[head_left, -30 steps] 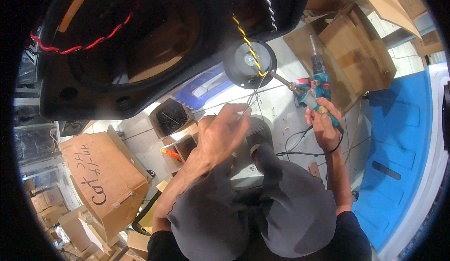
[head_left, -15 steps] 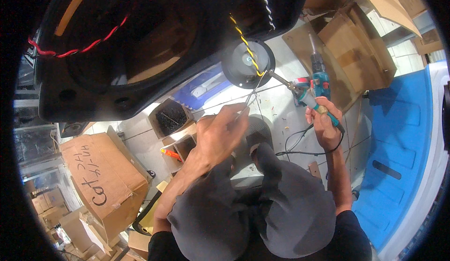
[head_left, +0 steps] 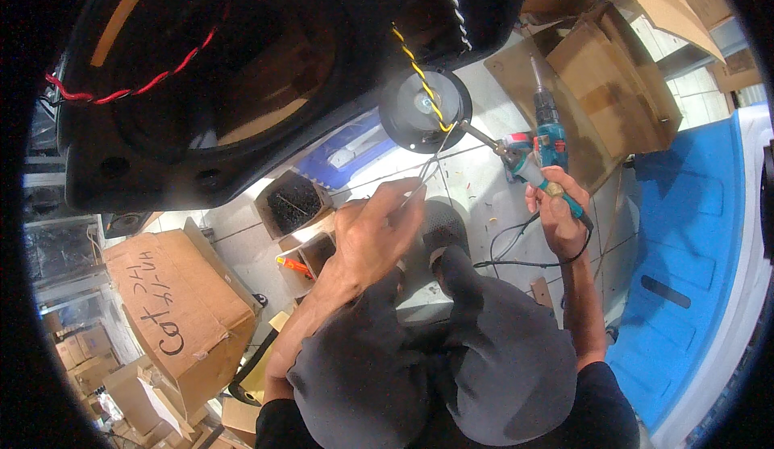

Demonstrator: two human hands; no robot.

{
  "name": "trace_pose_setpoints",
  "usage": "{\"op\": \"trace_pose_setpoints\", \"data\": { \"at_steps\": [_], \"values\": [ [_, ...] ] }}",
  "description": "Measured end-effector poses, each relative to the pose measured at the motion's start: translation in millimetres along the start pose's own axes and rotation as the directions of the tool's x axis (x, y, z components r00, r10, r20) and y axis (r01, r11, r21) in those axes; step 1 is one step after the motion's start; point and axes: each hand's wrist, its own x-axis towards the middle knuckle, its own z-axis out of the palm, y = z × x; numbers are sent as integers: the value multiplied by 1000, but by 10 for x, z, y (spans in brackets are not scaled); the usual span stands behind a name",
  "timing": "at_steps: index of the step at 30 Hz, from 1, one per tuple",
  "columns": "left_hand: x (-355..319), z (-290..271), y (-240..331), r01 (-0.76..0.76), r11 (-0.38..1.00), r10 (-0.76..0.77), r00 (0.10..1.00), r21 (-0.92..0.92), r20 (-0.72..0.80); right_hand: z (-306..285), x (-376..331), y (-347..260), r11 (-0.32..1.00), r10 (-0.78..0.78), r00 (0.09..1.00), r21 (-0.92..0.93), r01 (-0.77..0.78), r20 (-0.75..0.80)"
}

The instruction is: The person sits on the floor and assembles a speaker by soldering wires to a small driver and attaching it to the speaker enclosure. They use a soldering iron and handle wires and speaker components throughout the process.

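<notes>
My right hand [head_left: 560, 217] is closed round the teal and grey handle of a soldering iron [head_left: 528, 168]. Its tip reaches the right edge of a round black speaker driver [head_left: 401, 126], where a yellow-and-black twisted cable [head_left: 417, 66] ends. From the closed fingers of my left hand [head_left: 372, 235], a thin looped strand of solder wire [head_left: 436, 161] runs up to that same spot. Whether tip, solder and cable end all touch is too small to tell. The driver lies face-on below the edge of a large black speaker cabinet [head_left: 153, 187].
Beyond the iron lies a teal cordless drill [head_left: 551, 136] on cardboard [head_left: 516, 70]. A box of black screws [head_left: 292, 205] and an orange-red tool [head_left: 294, 267] are at left, near a large carton [head_left: 173, 296]. A blue panel [head_left: 669, 247] stands at right. Red-and-black [head_left: 153, 82] and white [head_left: 454, 6] twisted cables hang from the cabinet.
My left hand has shifted very slightly left, and the loop of solder wire looks wider. The iron's tip stays at the driver's right edge.
</notes>
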Motion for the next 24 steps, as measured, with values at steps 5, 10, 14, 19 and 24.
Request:
{"op": "trace_pose_setpoints", "data": {
  "at_steps": [5, 10, 14, 19, 24],
  "values": [
    [2, 0, 2, -23, 999, 24, 1000, 35, -13, 0, -11, -2, 1000, 18, 1000, -17, -18, -9],
    [-3, 8, -8, -13, 1000, 13, 1000, 15, -20, -14, -13, 11, 998, 0, 1000, -60, 0, -4],
    [-5, 3, -10, -2, 1000, 2, 1000, 24, -3, -38, 25, 57, 999, -15, 1000, 41, 15, -5],
    [-4, 6, -2, -23, 999, 24, 1000, 38, -20, -87, 107, 86, 996, -10, 1000, 86, 10, -4],
    [5, 5, -2, -14, 1000, 14, 1000, 19, -16, -219, 230, 47, 995, -20, 997, 98, 12, 76]
  ]
}}
